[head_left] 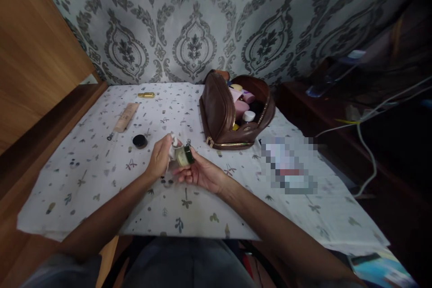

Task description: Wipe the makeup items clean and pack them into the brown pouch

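Observation:
Above the middle of the cloth, my right hand (205,172) grips a small pale-green jar (182,157) with a dark lid. The jar is tilted, its lid toward my right thumb and its base toward the left. My left hand (159,156) is closed on a crumpled white tissue (173,149), which touches or nearly touches the jar's base. A round black-lidded pot (139,141) sits just left of my left hand. Farther left lies a beige squeeze tube (126,118) with a dark or clear cap end, and behind it a small gold tube (146,95).
A brown zippered bag (219,108) stands unzipped at the back right, with a white-capped bottle (249,117) and pink items inside. A blurred-out object (290,164) lies to the right. Beyond the white patterned cloth (101,202) are cables (373,162) and a plastic bottle (334,74).

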`<state>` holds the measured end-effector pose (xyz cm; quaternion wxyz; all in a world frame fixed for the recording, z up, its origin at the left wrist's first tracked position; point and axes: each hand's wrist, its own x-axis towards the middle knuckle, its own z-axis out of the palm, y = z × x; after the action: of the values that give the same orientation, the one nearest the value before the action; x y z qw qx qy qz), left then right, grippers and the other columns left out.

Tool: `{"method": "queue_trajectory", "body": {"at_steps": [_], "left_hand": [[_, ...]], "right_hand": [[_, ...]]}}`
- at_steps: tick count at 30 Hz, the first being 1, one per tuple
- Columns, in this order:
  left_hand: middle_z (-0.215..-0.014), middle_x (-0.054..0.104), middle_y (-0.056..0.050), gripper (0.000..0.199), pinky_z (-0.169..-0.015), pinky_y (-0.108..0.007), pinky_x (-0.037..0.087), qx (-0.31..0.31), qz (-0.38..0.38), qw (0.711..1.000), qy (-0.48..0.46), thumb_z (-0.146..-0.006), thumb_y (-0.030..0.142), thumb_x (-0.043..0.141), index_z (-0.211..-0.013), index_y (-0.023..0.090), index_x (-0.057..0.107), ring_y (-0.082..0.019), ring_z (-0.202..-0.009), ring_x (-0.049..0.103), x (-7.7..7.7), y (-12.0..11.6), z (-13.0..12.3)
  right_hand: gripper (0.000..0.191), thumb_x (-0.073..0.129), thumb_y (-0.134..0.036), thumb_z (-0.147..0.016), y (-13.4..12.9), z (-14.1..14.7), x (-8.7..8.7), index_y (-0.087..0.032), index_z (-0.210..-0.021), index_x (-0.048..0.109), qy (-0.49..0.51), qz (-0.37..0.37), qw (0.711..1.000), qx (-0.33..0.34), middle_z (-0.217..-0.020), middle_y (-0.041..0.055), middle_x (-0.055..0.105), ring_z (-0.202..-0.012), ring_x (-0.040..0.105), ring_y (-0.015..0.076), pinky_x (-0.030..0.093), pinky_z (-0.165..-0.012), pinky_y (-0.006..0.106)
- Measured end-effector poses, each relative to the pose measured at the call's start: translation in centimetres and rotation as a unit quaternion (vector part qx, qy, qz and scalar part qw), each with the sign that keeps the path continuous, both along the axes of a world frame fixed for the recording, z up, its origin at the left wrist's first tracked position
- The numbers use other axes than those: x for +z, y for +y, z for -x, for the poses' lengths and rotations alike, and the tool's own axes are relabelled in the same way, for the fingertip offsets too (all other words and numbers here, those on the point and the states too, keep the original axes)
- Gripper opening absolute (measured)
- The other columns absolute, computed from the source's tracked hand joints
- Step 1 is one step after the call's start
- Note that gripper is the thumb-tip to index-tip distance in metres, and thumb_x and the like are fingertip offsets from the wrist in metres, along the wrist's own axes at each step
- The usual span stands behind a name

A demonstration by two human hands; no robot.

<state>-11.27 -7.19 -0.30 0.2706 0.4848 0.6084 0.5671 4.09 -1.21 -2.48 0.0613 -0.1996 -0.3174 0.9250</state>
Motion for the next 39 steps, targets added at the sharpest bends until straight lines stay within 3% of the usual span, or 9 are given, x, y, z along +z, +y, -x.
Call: {"method": "queue_trajectory", "body": {"at_steps": [4,8,11,19,26,29,32,35,39], "left_hand": [[-0.081,0.063,0.000,0.020,-0.055,-0.024,0.042,0.047,0.017,0.995,-0.086,-0.094,0.036,0.044,-0.094,0.022,0.057,-0.013,-0.060,0.052,0.4,0.2,-0.1],[-0.078,0.060,0.001,0.017,-0.061,-0.024,0.043,0.028,0.034,0.999,-0.029,-0.088,0.025,0.044,-0.091,0.021,0.061,-0.013,-0.062,0.049,0.1,0.4,-0.1],[-0.077,0.060,0.000,0.020,-0.072,-0.026,0.047,-0.036,0.039,0.998,-0.015,-0.091,0.032,0.047,-0.087,0.020,0.062,-0.016,-0.075,0.057,-0.4,0.5,0.2],[-0.112,0.071,-0.006,0.050,-0.083,-0.032,0.055,-0.237,0.115,0.962,-0.074,-0.091,0.040,0.060,-0.138,0.025,0.051,-0.023,-0.100,0.070,-0.4,0.4,1.8],[-0.091,0.068,-0.005,0.047,-0.068,-0.029,0.055,-0.076,0.050,0.988,-0.123,-0.090,0.050,0.060,-0.125,0.019,0.059,-0.018,-0.077,0.067,-1.3,1.3,2.3],[-0.102,0.068,-0.006,0.045,-0.083,-0.032,0.055,-0.062,0.007,0.997,-0.052,-0.097,0.049,0.051,-0.132,0.021,0.053,-0.019,-0.090,0.066,-0.5,0.8,1.7],[-0.121,0.063,-0.011,0.045,-0.103,-0.039,0.047,-0.126,-0.033,0.985,0.113,-0.100,0.049,0.043,-0.134,0.021,0.053,-0.023,-0.114,0.060,0.2,0.2,1.0],[-0.135,0.053,-0.015,0.065,-0.109,-0.046,0.044,-0.179,-0.080,0.949,0.248,-0.089,0.058,0.061,-0.140,0.020,0.047,-0.030,-0.129,0.051,-0.4,0.1,0.8],[-0.139,0.049,-0.016,0.080,-0.108,-0.047,0.046,-0.142,-0.090,0.932,0.322,-0.081,0.052,0.074,-0.146,0.022,0.038,-0.032,-0.131,0.049,-1.6,0.3,0.8]], "right_hand": [[0.072,0.044,-0.070,-0.094,-0.3,0.3,0.4,-0.005,-0.104,0.073,0.036,0.042,0.998,0.007,-0.100,0.0176,0.076,-0.086,0.075,0.0164,0.055,-0.065,0.018],[0.074,0.042,-0.070,-0.094,-0.3,0.4,0.6,-0.003,-0.105,0.071,0.061,0.053,0.995,-0.049,-0.104,0.0212,0.074,-0.099,0.073,0.0184,0.057,-0.078,0.021],[0.067,0.045,-0.067,-0.095,0.0,0.3,0.6,-0.007,-0.108,0.070,0.071,0.058,0.989,-0.116,-0.106,0.0191,0.073,-0.102,0.072,0.0184,0.057,-0.087,0.025],[0.063,0.043,-0.070,-0.094,1.1,-0.3,0.7,-0.013,-0.098,0.070,0.057,0.065,0.982,-0.170,-0.095,0.0119,0.075,-0.089,0.072,0.0164,0.058,-0.079,0.025],[0.046,0.069,-0.059,-0.085,0.6,-0.4,0.9,-0.014,-0.092,0.074,0.021,0.014,0.986,-0.165,-0.087,0.0078,0.075,-0.067,0.064,0.0106,0.047,-0.054,0.018],[0.038,0.090,-0.045,-0.066,0.1,-0.1,0.6,-0.015,-0.083,0.074,0.020,-0.002,0.986,-0.165,-0.077,0.0012,0.071,-0.057,0.055,0.0067,0.039,-0.047,0.016],[0.043,0.095,-0.043,-0.056,-0.3,0.2,0.5,-0.015,-0.079,0.072,0.028,-0.009,0.987,-0.157,-0.074,-0.0011,0.069,-0.060,0.057,0.0079,0.044,-0.053,0.018],[0.044,0.094,-0.047,-0.057,-0.4,0.3,0.4,-0.017,-0.081,0.071,0.037,-0.010,0.984,-0.173,-0.075,-0.0026,0.069,-0.065,0.060,0.0097,0.047,-0.060,0.020],[0.044,0.090,-0.051,-0.063,-0.4,0.3,0.4,-0.018,-0.087,0.072,0.048,-0.029,0.981,-0.185,-0.081,-0.0013,0.071,-0.075,0.062,0.0115,0.048,-0.071,0.022]]}}
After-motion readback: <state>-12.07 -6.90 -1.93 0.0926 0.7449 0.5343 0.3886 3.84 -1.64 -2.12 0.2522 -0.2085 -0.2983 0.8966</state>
